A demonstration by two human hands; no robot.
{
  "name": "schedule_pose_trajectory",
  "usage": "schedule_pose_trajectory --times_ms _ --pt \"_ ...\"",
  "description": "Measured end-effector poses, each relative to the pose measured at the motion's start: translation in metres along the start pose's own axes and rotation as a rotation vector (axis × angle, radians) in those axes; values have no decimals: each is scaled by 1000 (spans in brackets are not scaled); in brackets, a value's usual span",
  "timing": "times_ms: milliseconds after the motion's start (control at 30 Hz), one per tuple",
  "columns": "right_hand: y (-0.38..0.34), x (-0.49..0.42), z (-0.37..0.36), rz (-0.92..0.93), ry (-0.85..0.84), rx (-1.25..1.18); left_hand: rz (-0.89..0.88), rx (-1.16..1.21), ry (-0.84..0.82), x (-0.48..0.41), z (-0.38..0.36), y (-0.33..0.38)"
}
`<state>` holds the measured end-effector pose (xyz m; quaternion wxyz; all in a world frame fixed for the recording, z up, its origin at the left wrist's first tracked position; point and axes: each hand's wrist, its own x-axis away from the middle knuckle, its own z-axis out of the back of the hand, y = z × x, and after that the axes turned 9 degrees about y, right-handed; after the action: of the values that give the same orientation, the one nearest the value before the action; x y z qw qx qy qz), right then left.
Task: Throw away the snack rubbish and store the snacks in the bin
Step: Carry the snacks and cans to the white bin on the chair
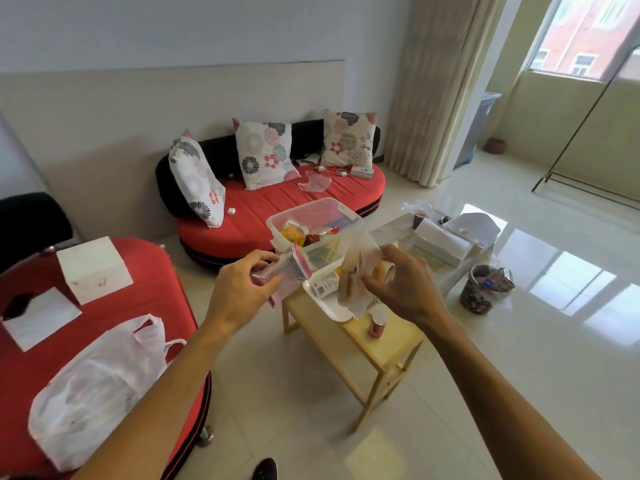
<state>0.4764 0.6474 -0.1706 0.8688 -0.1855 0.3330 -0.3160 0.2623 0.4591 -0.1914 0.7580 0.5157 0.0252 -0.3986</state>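
My left hand pinches a clear zip bag with a red seal strip. My right hand grips a clear plastic wrapper with something pale inside. Both hands hover over a small wooden table. On the table stands a clear plastic bin holding yellow and red snack packets. A white tray with a label lies on the table beside a small can.
A white plastic bag lies on the red seat at the left. A red sofa with patterned pillows stands behind the table. A patterned rubbish basket sits on the floor at the right, near white boxes.
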Motion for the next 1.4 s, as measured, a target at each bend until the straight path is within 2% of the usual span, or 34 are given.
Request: schedule_pose_trajectory --times_ms 400,667,867,1067,1400 --pt "5 -196 -138 -67 -51 98 8 -25 -133 -225 -42 -123" --pt "48 -300 -219 -90 -104 157 48 -53 -184 -331 -97 -196" --pt "95 -374 -283 -107 -227 200 121 -107 -274 -402 -151 -246" --pt "124 -417 -340 -126 -348 241 149 -142 -375 -452 -196 -280" --pt "144 -417 -416 -134 -556 376 177 -200 -749 -477 -256 -361"
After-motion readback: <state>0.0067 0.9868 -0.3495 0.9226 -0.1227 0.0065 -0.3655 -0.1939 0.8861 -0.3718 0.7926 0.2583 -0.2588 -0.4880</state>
